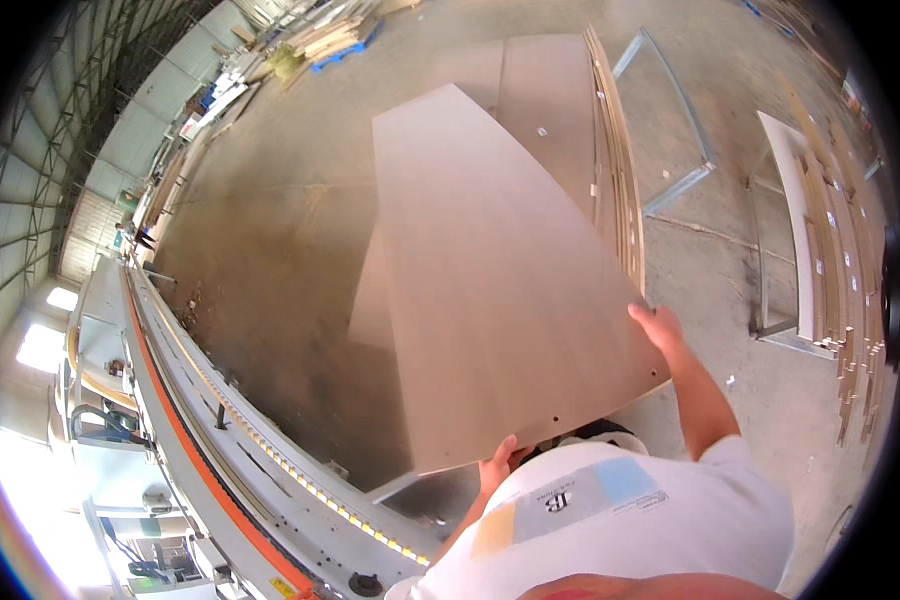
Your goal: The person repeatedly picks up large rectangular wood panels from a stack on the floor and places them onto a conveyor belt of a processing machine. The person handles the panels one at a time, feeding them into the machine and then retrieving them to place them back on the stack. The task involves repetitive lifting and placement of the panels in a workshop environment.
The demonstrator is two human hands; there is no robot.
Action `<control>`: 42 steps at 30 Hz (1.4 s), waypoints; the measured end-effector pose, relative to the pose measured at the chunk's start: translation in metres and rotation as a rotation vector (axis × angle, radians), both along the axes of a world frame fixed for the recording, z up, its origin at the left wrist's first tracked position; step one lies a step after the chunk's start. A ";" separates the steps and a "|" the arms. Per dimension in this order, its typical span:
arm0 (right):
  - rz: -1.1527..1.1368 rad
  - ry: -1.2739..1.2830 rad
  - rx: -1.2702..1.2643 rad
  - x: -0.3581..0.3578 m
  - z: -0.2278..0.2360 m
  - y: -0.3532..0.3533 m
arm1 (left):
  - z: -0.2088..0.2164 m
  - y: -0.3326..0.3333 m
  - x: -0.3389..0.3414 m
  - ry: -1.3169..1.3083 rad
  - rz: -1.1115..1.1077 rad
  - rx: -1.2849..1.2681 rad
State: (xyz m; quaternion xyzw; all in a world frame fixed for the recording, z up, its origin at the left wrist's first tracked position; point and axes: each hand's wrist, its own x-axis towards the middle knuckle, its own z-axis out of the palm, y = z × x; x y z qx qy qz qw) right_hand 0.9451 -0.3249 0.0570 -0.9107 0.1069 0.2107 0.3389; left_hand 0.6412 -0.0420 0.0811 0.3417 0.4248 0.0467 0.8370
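Note:
A large flat brown wooden panel [500, 290] stretches away in front of me, with a few small dark holes along its near edge. My left hand [501, 463] grips that near edge toward its left corner, thumb on top and fingers hidden beneath. At the right edge, my right hand [657, 327] holds the panel with the thumb over its face; the other fingers are mostly out of sight underneath. Beyond and partly under it, a stack of similar panels [555, 110] shows its layered right edge.
Along my left runs a long machine bed [300, 480] with an orange strip [185, 430] and a yellow-dotted rail. Metal frames [682, 190] stand to the right, near a rack of upright boards [835, 240]. A distant person [142, 236] stands by the machine's far end. Boards lie on a blue pallet [345, 50].

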 end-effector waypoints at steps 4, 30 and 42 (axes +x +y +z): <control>0.064 0.097 -0.029 0.037 0.000 -0.036 | -0.048 -0.036 -0.006 0.016 0.029 -0.129; -0.121 0.537 0.636 -0.260 0.035 -0.043 | -0.018 -0.072 -0.239 -0.427 0.337 -0.051; 0.392 1.144 0.663 -0.482 0.024 0.031 | 0.017 -0.158 -0.413 -0.029 0.506 0.093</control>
